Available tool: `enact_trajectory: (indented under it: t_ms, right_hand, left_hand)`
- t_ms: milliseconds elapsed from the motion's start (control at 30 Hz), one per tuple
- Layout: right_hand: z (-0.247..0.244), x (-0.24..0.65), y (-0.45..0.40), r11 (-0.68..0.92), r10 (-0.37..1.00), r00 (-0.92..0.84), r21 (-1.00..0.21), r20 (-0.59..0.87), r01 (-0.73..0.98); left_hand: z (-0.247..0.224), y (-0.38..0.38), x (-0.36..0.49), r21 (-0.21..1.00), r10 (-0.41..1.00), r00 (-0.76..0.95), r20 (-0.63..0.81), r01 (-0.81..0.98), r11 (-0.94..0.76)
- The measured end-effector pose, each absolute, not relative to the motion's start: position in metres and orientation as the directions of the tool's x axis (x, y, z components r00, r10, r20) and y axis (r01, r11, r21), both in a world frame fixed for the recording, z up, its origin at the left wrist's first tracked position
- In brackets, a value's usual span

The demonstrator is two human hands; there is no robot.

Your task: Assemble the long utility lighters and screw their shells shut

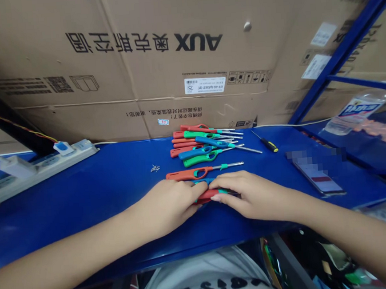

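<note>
Behind, cardboard carton (154,76), below, blue tabletop (93,192), left hand (177,200) and right hand (250,197) grasping red lighter (205,197).

Head camera: worn on the person's head; the single view, looking forward and down
Shirt (206,277): at the bottom edge; the wearer's own front, seen from above, close to the lens
Hands: left hand (175,202) and right hand (252,196) just below mid-frame, seen from above; within near range
Blue tabletop (118,212): viewed at a downward slant
Cardboard box (161,75): beyond the tabletop, farther off; roughly facing the lens; spans most of the upper frame
</note>
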State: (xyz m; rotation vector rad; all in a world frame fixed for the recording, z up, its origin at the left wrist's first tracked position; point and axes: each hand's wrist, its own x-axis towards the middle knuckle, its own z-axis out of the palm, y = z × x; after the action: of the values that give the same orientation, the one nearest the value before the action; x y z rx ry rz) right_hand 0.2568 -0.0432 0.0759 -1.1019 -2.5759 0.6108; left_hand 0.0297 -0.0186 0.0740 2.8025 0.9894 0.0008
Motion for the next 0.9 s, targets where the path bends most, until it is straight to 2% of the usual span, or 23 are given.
enact_trajectory:
  t_ms: [167,267,367,467,633,767,833,900]
  right_hand:
    - [0.069,0.250,-0.057,0.610,0.754,-0.656,-0.399,0.027,0.684]
    - [0.062,0.253,-0.066,0.668,0.726,-0.679,-0.339,0.105,0.662]
    - [0.058,0.256,-0.074,0.758,0.651,-0.733,-0.226,0.197,0.612]
    - [0.056,0.257,-0.080,0.790,0.614,-0.762,-0.175,0.206,0.588]
    - [0.055,0.254,-0.081,0.782,0.621,-0.764,-0.207,0.175,0.588]
    - [0.060,0.251,-0.080,0.665,0.734,-0.672,-0.308,0.100,0.680]
    - [0.064,0.250,-0.081,0.625,0.764,-0.644,-0.296,0.041,0.722]
    - [0.067,0.248,-0.081,0.645,0.752,-0.659,-0.216,0.013,0.733]
  left_hand:
    - [0.073,-0.023,0.029,0.237,0.636,0.762,-0.123,0.645,-0.727]
    - [0.073,-0.029,0.025,0.262,0.637,0.757,-0.145,0.650,-0.713]
    - [0.075,-0.038,0.022,0.229,0.642,0.753,-0.145,0.657,-0.719]
    - [0.076,-0.044,0.022,0.177,0.639,0.756,-0.140,0.655,-0.735]
    - [0.074,-0.049,0.021,0.134,0.634,0.762,-0.131,0.647,-0.750]
    - [0.071,-0.050,0.025,0.112,0.671,0.728,-0.141,0.685,-0.719]
    - [0.070,-0.050,0.028,0.133,0.677,0.727,-0.117,0.687,-0.714]
    - [0.071,-0.049,0.031,0.205,0.660,0.746,-0.086,0.662,-0.721]
